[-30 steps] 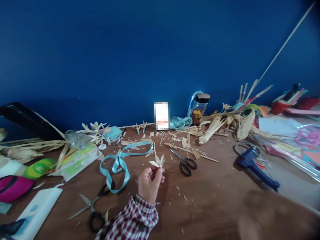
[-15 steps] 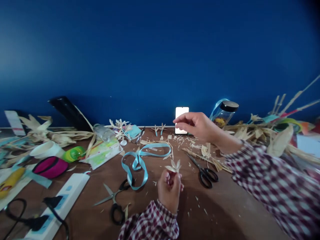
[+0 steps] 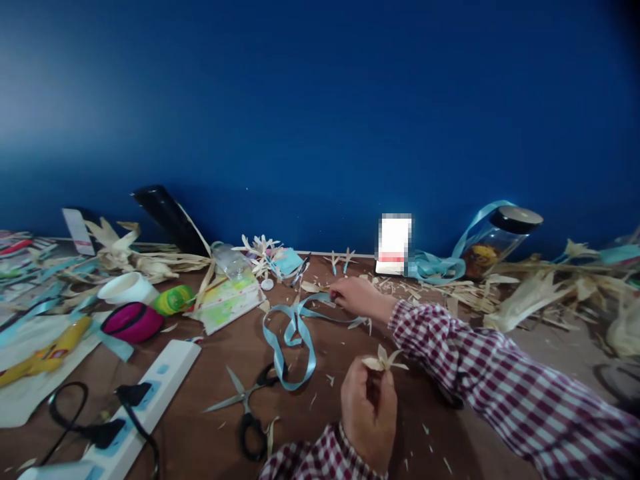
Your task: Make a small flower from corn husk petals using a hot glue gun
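My left hand (image 3: 370, 410) is closed around the base of a small pale flower of dried husk (image 3: 384, 360), whose petals stick up above the fingers. Farther out, my right hand (image 3: 359, 295) reaches down with bent fingers onto a strand of light blue ribbon (image 3: 309, 357), which lies in loose loops on the table; its fingertips are partly hidden. Open scissors (image 3: 244, 398) with black handles lie left of my left hand. Behind my right hand stand two small husk flowers with blue stems (image 3: 346, 261). A second pair of scissors is mostly covered by my right sleeve.
A lit phone (image 3: 395, 243) leans at the blue wall. A lidded jar (image 3: 500, 240) and dried husks (image 3: 525, 303) are at the right. Leftward lie a power strip (image 3: 170, 373) with cords, a magenta pouch (image 3: 133, 322), a white cup (image 3: 127, 288) and a yellow glue gun (image 3: 53, 353).
My right hand has moved from in front of the phone down and nearer, onto the ribbon. My left hand still holds the husk flower. The view has shifted leftward.
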`<state>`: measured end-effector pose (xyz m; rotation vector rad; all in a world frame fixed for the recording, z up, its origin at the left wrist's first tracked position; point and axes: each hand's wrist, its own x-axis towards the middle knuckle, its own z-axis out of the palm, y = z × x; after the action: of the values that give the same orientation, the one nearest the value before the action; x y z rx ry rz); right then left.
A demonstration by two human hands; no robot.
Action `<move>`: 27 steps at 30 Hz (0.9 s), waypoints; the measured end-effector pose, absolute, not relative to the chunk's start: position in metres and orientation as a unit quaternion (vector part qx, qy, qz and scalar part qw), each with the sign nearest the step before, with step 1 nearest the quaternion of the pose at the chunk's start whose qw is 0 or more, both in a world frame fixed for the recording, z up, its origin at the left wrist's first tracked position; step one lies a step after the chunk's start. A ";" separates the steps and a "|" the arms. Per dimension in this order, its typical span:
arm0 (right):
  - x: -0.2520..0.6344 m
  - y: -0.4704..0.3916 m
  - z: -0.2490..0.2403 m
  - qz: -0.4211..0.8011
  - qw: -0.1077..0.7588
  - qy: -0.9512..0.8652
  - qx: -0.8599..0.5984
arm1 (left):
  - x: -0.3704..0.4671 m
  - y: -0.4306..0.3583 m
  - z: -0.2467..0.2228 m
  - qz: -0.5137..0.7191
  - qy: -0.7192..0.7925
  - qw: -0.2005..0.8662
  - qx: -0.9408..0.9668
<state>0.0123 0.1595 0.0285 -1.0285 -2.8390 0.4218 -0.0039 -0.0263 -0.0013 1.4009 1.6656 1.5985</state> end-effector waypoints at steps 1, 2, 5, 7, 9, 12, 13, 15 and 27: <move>0.013 0.162 0.029 0.128 0.037 -0.929 -0.344 | -0.004 -0.026 -0.001 0.570 0.603 0.214 0.516; 0.013 0.166 0.030 0.117 0.030 -0.928 -0.354 | -0.004 -0.026 -0.001 0.562 0.604 0.212 0.524; 0.017 0.179 0.032 0.087 0.018 -0.917 -0.388 | -0.003 -0.027 -0.002 0.554 0.590 0.216 0.546; 0.018 0.185 0.034 0.076 0.022 -0.912 -0.402 | -0.001 -0.029 -0.003 0.560 0.569 0.213 0.563; 0.016 0.185 0.035 0.078 0.034 -0.915 -0.395 | 0.000 -0.031 -0.005 0.569 0.552 0.200 0.576; 0.008 0.174 0.035 0.097 0.052 -0.930 -0.351 | 0.001 -0.033 -0.005 0.587 0.540 0.175 0.577; 0.005 0.169 0.036 0.106 0.056 -0.936 -0.332 | 0.001 -0.033 -0.005 0.592 0.537 0.170 0.577; 0.000 0.158 0.036 0.125 0.057 -0.947 -0.289 | 0.001 -0.034 -0.005 0.599 0.531 0.165 0.577; -0.016 0.174 0.045 0.189 0.114 -0.938 -0.267 | 0.004 -0.033 -0.005 0.608 0.543 0.167 0.555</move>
<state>-0.0165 0.1744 0.0445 -0.7834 -2.7500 0.5554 0.0038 -0.0334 -0.0047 1.5795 1.5460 1.7296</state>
